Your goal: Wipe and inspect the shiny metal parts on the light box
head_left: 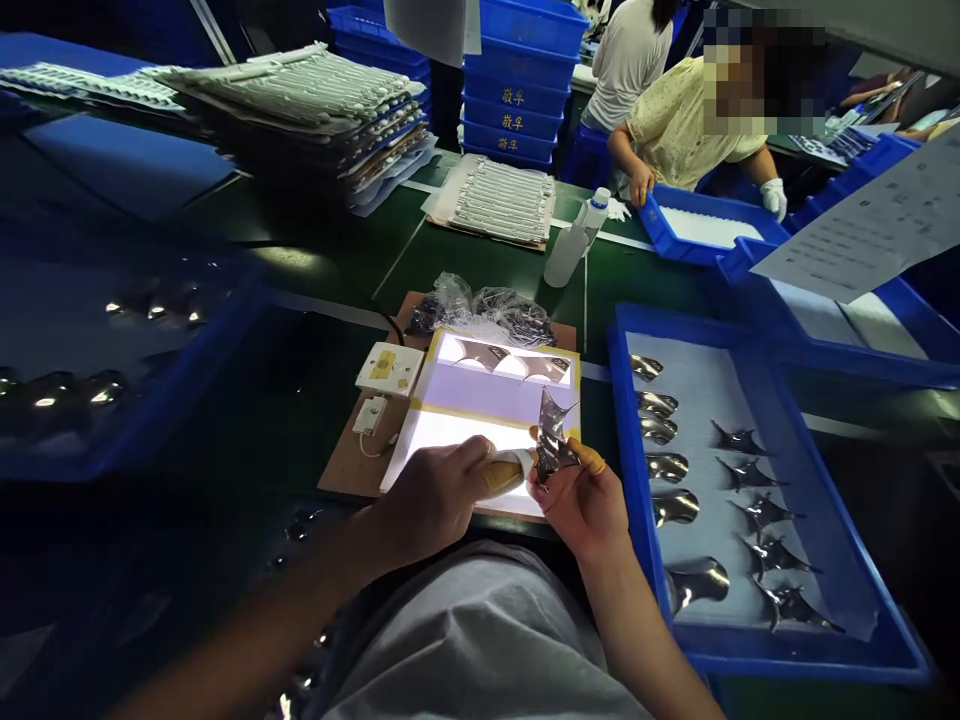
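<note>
Pointed metal piece (553,445) held above a lit panel (480,400), apparently mid-inspection.
Right hand (589,503) pinches it, fingers partly curled; left hand (442,490) is curled round an unclear yellowish object (504,475). The next move seems to call for steady turning.

The table (480,262) has a dark green top marked with thin pale lines. At the near centre, a brown board (346,455) lies flat on it. To the board's right, a large blue tray (795,655) stands directly on the surface, well filling that side. Beyond the board, a translucent bottle (570,252) stands upright with its cap on. Just behind the bottle and to its left, a brown sheet (444,208) lies flat beneath pale ribbed material. Farther left stands a tall, uneven stack of pale moulded sheets (300,90). The left side is dark and blurred; another blue tray (60,465) appears to rest there.
</note>
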The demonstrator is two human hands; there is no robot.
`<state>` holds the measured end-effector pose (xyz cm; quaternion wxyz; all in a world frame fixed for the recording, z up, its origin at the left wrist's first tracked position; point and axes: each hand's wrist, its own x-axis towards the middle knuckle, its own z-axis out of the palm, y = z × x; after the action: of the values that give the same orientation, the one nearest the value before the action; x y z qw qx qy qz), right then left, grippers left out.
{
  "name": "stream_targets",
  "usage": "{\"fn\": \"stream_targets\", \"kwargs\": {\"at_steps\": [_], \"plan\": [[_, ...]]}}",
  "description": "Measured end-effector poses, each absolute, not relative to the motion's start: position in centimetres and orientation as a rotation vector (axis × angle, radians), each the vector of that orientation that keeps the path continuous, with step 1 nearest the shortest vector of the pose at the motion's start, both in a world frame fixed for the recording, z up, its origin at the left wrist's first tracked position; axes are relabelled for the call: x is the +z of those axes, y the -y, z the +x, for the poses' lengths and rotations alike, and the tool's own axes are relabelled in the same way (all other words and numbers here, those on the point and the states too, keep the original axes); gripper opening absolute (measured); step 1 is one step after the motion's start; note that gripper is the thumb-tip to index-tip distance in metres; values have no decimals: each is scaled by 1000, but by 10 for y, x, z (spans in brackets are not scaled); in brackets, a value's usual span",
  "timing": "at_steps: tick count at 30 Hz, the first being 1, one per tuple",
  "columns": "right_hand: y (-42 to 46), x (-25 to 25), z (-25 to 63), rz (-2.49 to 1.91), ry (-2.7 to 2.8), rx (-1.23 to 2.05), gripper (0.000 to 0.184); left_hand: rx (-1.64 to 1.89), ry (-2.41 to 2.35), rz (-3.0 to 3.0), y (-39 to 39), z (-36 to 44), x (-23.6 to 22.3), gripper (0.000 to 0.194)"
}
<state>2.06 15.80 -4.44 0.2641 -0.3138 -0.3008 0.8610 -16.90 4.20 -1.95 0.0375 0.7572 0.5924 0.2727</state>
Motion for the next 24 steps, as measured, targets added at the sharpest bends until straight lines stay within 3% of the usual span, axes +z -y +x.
{"fn": "stream_targets", "kwargs": {"at_steps": [3,9,15,19,24], "plan": [[-152,-45,21,-817,806,2321,27,546,-1678,2675,-61,-164,-1,36],[-149,-43,25,-748,625,2470,28,204,-1674,2962,-85,-171,16,28],[-151,-38,40,-727,648,2517,38,719,-1930,2744,-77,-184,4,38],[-204,-12,72,-849,1185,2029,38,1042,-2039,2497,-54,-186,-18,54],[-347,-3,109,-1305,2048,698,38,1155,-2164,2311,-24,-193,-56,67]]}}
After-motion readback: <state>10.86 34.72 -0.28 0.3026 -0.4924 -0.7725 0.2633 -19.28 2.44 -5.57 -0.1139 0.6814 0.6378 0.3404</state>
